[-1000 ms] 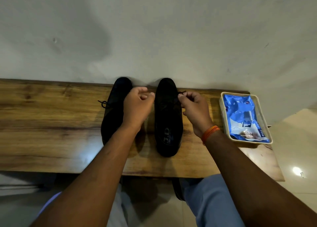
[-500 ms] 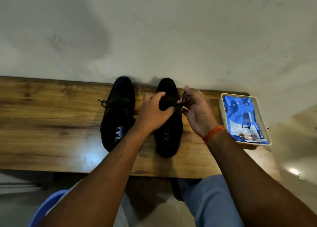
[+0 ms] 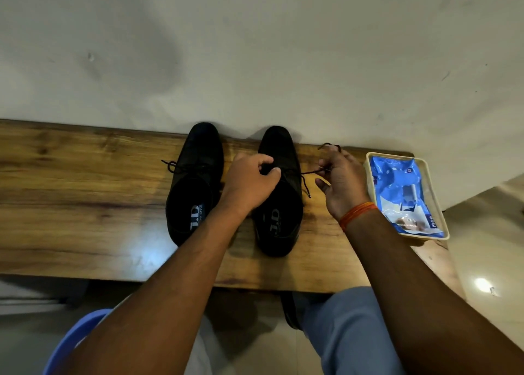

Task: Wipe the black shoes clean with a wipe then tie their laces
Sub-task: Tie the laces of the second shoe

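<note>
Two black lace-up shoes stand side by side on a wooden bench, toes toward the wall. The left shoe (image 3: 195,187) has a tied bow whose lace end sticks out to the left. My left hand (image 3: 251,180) rests on the right shoe (image 3: 279,213) and pinches its lace at the eyelets. My right hand (image 3: 341,181), to the right of that shoe, pinches the black lace (image 3: 310,172) and holds it stretched out sideways. A loose lace end hangs down beside the shoe.
A cream tray (image 3: 438,204) holding a blue wipe pack (image 3: 402,190) sits at the bench's right end, close to my right wrist. The wall stands directly behind the wooden bench (image 3: 85,204). A blue stool edge (image 3: 65,346) and my trouser legs are below the bench.
My right hand has moved rightward away from the right shoe, drawing the lace out taut. My left hand has stayed on the shoe's lacing. The left shoe has not moved.
</note>
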